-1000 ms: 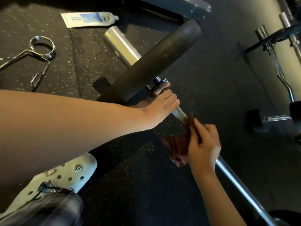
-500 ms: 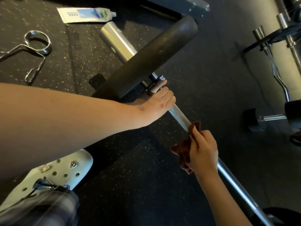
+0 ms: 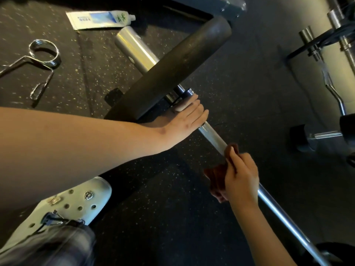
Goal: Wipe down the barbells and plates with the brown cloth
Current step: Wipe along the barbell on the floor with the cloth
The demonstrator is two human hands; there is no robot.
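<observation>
A steel barbell (image 3: 212,138) runs diagonally across the black rubber floor, with a black plate (image 3: 172,68) standing on its sleeve (image 3: 134,48). My left hand (image 3: 187,117) grips the bar just below the plate's collar. Further down the bar my right hand (image 3: 242,177) holds the brown cloth (image 3: 219,177), wrapped round the shaft. The cloth's lower corner hangs beneath my fingers.
A spring collar clip (image 3: 41,58) and a white tube (image 3: 99,19) lie on the floor at the upper left. My white clog (image 3: 76,202) is at the lower left. A curl bar (image 3: 334,89) and a dumbbell (image 3: 315,137) sit at the right.
My right hand with the cloth has slid a little down the bar, away from the plate. My left hand has kept its grip near the collar.
</observation>
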